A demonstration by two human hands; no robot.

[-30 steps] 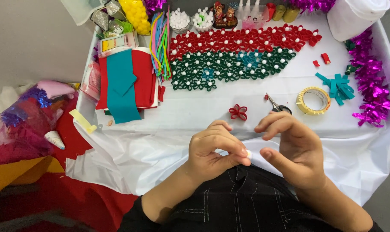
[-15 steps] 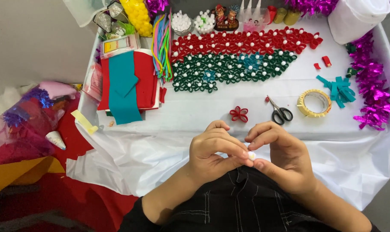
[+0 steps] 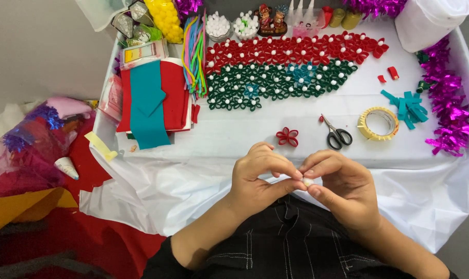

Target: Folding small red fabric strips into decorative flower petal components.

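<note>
White bead (image 3: 307, 182), small and round, pinched between both hands just below the near edge of the table (image 3: 244, 134). Left hand (image 3: 257, 178): fingers (image 3: 283, 168) curled in, tips closed narrow against the bead from the left. Right hand (image 3: 343, 188): fingers (image 3: 322, 164) bent over, thumb and forefinger tight on the bead from the right. Fingertips of both hands touching around it; bead mostly covered, only a pale spot showing. Hands held above white plastic sheeting (image 3: 157, 191) hanging off the table, over a dark checked lap.

Relative to the bead:
- red looped flower piece (image 3: 287, 137) just beyond, on the table, apart from the hands.
- black-handled scissors (image 3: 336, 135) beyond and slightly right, shut, lying flat.
- yellow tape roll (image 3: 378, 123) further right of scissors.
- teal strips (image 3: 409, 106) beyond the tape roll.
- magenta tinsel (image 3: 448, 111) far right, along the table edge.
- rows of red and green looped flowers with white centres (image 3: 283, 70) well beyond, at the far side.
- red and teal felt sheets (image 3: 150, 101) far left, stacked.
</note>
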